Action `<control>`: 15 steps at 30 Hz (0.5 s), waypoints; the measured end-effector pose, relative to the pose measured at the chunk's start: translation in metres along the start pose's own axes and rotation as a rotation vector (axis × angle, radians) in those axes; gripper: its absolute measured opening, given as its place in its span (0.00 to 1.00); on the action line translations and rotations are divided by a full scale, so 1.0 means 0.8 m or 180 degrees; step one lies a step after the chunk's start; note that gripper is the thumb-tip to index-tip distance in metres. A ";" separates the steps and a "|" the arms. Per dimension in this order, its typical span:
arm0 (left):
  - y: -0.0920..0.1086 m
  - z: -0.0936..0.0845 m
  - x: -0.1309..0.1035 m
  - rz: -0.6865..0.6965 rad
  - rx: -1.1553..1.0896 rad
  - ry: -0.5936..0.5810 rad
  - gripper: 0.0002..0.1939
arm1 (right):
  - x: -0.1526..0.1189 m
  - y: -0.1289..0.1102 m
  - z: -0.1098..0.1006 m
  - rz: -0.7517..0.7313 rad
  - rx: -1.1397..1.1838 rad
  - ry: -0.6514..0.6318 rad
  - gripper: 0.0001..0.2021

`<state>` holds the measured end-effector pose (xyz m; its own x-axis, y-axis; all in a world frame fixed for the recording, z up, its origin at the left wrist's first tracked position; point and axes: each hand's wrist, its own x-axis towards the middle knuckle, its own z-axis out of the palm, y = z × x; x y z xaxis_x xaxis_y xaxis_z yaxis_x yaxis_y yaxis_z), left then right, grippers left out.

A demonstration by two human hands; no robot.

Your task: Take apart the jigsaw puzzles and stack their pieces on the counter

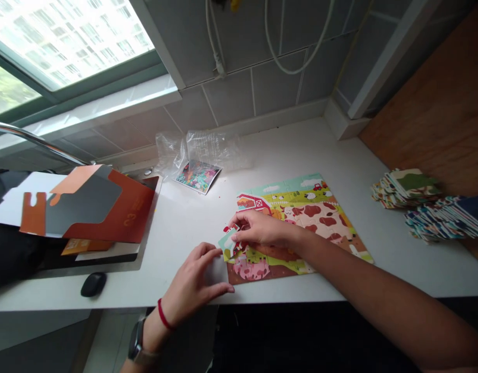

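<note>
A farm jigsaw puzzle (320, 215) with a cow, a pig, sheep and a red barn lies on the white counter, largely joined. At its left edge my right hand (258, 228) pinches a puzzle piece (227, 243) coloured pale green and white with a bit of red. That forearm crosses over the puzzle and hides part of it. My left hand (200, 274) is beside the puzzle's lower left corner, thumb and fingers apart, its fingertips close to the piece. Whether those fingertips touch it I cannot tell.
Two stacks of puzzle pieces (449, 217) sit at the right by a wooden panel (437, 103). Clear plastic bags (208, 147) and a small picture card (198, 176) lie behind. Leftward are opened orange card packaging (134, 207) and a black mouse (93, 284).
</note>
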<state>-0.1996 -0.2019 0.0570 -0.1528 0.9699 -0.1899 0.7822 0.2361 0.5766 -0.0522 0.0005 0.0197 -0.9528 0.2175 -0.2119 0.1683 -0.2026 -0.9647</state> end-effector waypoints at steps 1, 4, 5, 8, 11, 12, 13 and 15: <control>0.005 0.009 -0.008 -0.0005 0.0061 0.0136 0.30 | 0.000 0.000 0.001 0.0012 0.0196 0.0009 0.08; 0.016 0.028 -0.016 -0.0174 0.0081 0.0326 0.23 | 0.001 -0.001 0.004 0.0009 0.0809 -0.0002 0.10; 0.018 0.031 -0.015 -0.0230 0.0039 0.0332 0.20 | 0.001 -0.001 0.005 -0.0015 0.0992 -0.0037 0.10; 0.021 0.034 -0.010 -0.0356 -0.0075 0.0347 0.18 | 0.005 0.003 0.006 -0.0075 0.1284 -0.0109 0.12; 0.023 0.033 -0.005 -0.0499 -0.0031 0.0369 0.20 | 0.006 0.009 0.003 0.0000 0.1386 -0.0234 0.12; 0.023 0.032 -0.004 -0.0558 -0.0004 0.0356 0.21 | 0.005 0.009 0.000 0.0034 0.1420 -0.0399 0.13; 0.024 0.032 -0.003 -0.0617 0.0005 0.0340 0.22 | 0.002 0.009 -0.003 0.0064 0.1447 -0.0641 0.14; 0.026 0.031 -0.002 -0.0704 -0.0065 0.0271 0.22 | -0.004 0.007 -0.009 0.0147 0.1397 -0.1333 0.17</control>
<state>-0.1681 -0.2000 0.0500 -0.3702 0.8958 -0.2461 0.7118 0.4438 0.5445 -0.0463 0.0051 0.0136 -0.9804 -0.1771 -0.0864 0.1768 -0.5971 -0.7825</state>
